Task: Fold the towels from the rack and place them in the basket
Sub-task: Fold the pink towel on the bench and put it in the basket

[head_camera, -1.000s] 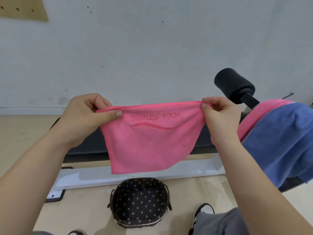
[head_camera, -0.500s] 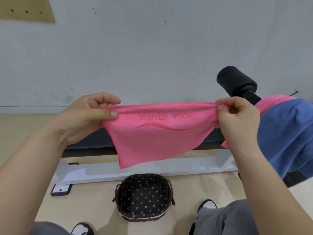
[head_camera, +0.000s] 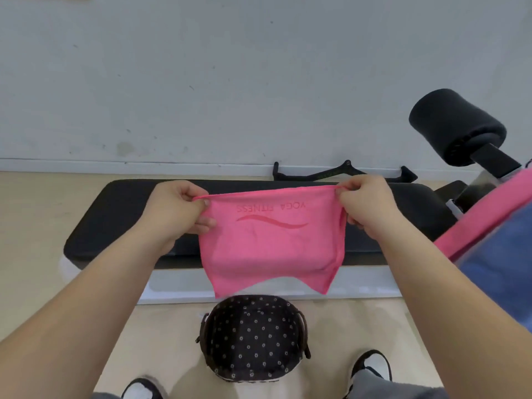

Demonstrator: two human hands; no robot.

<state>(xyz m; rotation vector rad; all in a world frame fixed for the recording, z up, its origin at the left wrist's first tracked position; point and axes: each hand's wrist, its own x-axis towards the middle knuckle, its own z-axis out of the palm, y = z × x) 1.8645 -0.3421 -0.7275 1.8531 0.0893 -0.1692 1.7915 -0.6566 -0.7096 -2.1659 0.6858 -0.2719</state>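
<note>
Pink towel (head_camera: 270, 243), shown at the centre of the frame, spread in front of the black bench (head_camera: 115, 220), its lower hem hanging just above the dotted basket (head_camera: 253, 341) at lower centre. The upper edge is pinched at both corners: the left hand (head_camera: 175, 208) is closed on the left corner between thumb and curled fingers, and the right hand (head_camera: 365, 203) on the right corner likewise. The cloth is judged light, thin and limp. It sags below the taut top edge, the hem is uneven, and a doubled layer is seen along the right side. Shape is kept only where it is held, so corners and edges are the proper holds; a slack pinch may let a layer slide. The long axis runs left to right across the frame. The printed lettering (head_camera: 270, 208) is seen upside down. A second pink towel (head_camera: 483, 214) and a blue towel (head_camera: 501, 254) are draped at the right edge.
</note>
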